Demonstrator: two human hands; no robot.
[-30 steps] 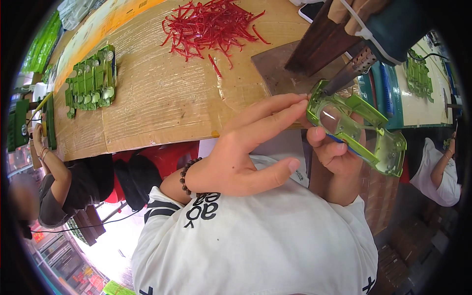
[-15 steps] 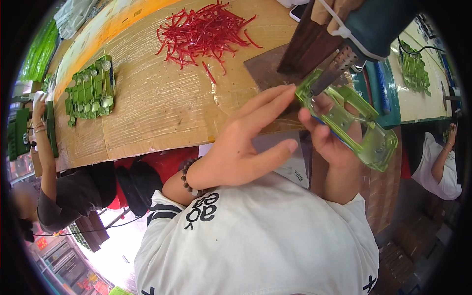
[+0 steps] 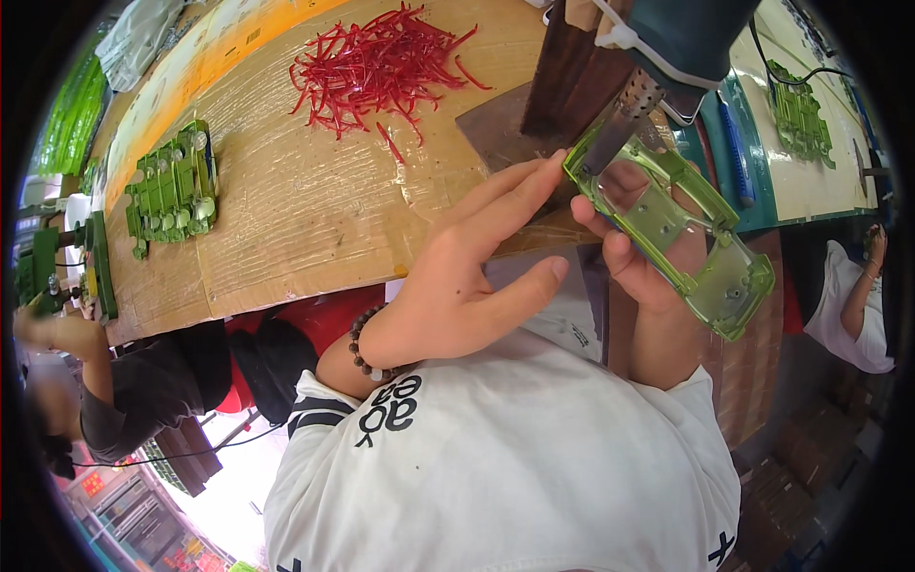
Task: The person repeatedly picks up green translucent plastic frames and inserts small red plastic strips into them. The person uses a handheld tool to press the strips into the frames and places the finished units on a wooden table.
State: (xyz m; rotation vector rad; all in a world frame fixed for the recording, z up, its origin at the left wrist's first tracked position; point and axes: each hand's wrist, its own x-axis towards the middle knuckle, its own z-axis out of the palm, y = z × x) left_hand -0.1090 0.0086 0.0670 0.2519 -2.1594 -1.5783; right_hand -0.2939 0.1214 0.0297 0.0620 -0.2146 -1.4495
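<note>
My right hand (image 3: pixel 639 272) grips a long, see-through green plastic shell (image 3: pixel 672 229) with cut-out openings, tilted from upper left to lower right. Thumb and fingers hold its underside and near edge. At the shell's upper-left end, the fingertips of my left hand (image 3: pixel 477 257) touch the rim, with the fingers stretched and the thumb spread away. A fixed hot-air gun (image 3: pixel 691 38) hangs above. Its perforated metal nozzle (image 3: pixel 624 119) points down over that same end; I cannot tell whether the tip touches the plastic.
Thin red plastic strips (image 3: pixel 376 67) lie heaped on the film-covered table (image 3: pixel 286 219). Joined green parts (image 3: pixel 176 186) lie at left, more green parts (image 3: pixel 796 114) at far right. A dark wooden block (image 3: pixel 572 67) stands beside the gun. Other people sit on both sides.
The shell has shifted slightly down and turned a little in my right hand. My left hand stays against its end. The person at left has lowered a hand.
</note>
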